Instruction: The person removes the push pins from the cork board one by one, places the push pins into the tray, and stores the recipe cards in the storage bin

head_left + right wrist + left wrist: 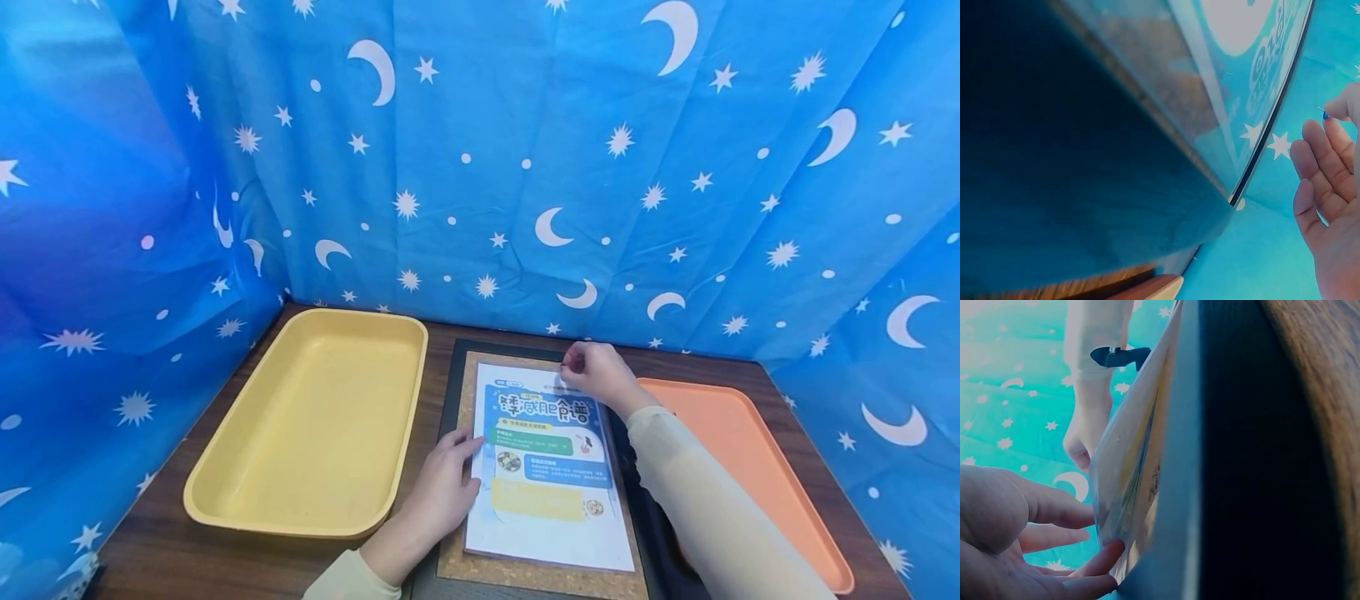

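Note:
A printed sheet with blue, green and yellow blocks lies on a cork board in a dark frame. My left hand is at the sheet's left edge, its fingertips touching it; in the left wrist view the fingers are loosely extended. My right hand is over the sheet's upper right corner. Between thumb and forefinger it pinches a small blue push pin, whose thin point shows in the right wrist view. The other fingers of that hand are loosely bent.
A deep yellow tray stands left of the board on the dark wooden table. An orange tray lies at the right, partly behind my right forearm. A blue curtain with moons and stars closes in the back and sides.

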`<control>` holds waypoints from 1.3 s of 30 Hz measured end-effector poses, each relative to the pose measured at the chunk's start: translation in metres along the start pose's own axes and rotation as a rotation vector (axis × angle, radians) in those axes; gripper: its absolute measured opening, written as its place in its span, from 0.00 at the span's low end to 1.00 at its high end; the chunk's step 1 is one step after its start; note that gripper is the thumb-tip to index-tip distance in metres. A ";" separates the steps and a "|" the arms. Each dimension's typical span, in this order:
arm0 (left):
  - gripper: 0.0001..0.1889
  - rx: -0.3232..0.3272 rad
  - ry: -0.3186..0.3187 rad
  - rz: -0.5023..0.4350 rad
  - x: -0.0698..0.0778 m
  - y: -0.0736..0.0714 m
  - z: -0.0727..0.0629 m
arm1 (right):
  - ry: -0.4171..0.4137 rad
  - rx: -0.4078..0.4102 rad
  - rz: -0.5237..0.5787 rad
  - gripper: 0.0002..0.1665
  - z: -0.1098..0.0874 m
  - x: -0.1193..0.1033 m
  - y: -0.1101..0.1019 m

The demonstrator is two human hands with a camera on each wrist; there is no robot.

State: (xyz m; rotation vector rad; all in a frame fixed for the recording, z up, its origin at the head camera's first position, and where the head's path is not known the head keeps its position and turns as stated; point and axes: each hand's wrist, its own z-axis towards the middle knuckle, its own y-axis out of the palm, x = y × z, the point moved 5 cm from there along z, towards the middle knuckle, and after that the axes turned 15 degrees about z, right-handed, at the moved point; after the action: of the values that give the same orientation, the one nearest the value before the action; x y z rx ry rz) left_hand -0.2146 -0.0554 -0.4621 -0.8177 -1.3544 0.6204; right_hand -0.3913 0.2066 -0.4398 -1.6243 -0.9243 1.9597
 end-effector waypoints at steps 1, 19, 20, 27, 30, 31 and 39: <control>0.27 0.009 0.005 -0.002 0.000 0.000 0.000 | -0.003 0.001 0.004 0.07 0.000 0.000 -0.001; 0.26 0.005 0.003 -0.077 -0.002 -0.006 0.002 | 0.015 0.045 0.012 0.08 -0.012 0.011 -0.032; 0.25 0.003 0.002 -0.091 -0.002 -0.006 0.002 | 0.014 0.046 0.009 0.08 -0.014 0.012 -0.032; 0.26 -0.053 -0.018 -0.266 -0.005 -0.008 0.002 | -0.004 0.057 -0.006 0.08 -0.020 0.018 -0.033; 0.27 -0.072 -0.028 -0.327 -0.006 -0.010 0.002 | -0.010 0.064 -0.008 0.08 -0.022 0.020 -0.035; 0.27 -0.078 -0.030 -0.346 -0.006 -0.011 0.002 | -0.010 0.066 -0.007 0.08 -0.023 0.021 -0.035; 0.28 -0.118 -0.095 -0.561 -0.005 -0.013 0.000 | 0.023 0.073 0.003 0.08 -0.029 0.030 -0.037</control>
State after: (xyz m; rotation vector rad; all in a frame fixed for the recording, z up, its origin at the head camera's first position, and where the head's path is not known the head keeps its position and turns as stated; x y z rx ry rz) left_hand -0.2164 -0.0671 -0.4545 -0.4663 -1.6306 0.1406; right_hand -0.3729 0.2595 -0.4367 -1.6047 -0.8327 1.9492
